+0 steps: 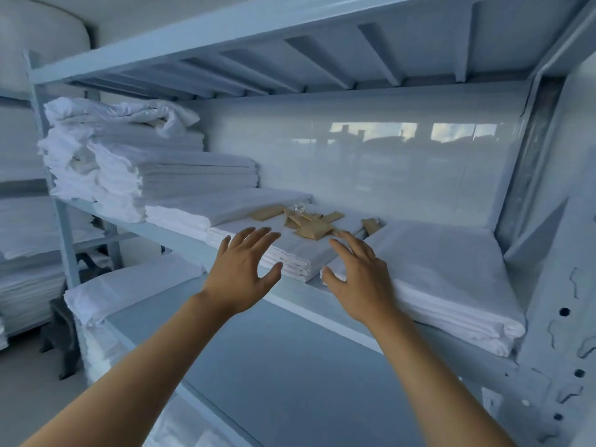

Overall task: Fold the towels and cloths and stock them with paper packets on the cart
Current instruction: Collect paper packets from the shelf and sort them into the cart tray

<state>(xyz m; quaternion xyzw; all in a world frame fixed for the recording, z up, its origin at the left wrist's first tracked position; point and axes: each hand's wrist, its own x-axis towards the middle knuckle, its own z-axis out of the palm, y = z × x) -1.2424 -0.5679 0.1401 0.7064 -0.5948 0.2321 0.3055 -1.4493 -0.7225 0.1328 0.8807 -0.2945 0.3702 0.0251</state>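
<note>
Where packets (311,224) lie scattered, hands (300,275) spread, empty

Small clear glass object (299,208), glossy wall (387,162)

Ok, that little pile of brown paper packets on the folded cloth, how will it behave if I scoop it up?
The paper packets look thin and flat, so probably light and bendy. They lie loose and overlapping on a folded cloth, so they would likely slide apart rather than lift as one. A small clear object beside them might roll if nudged.
</note>
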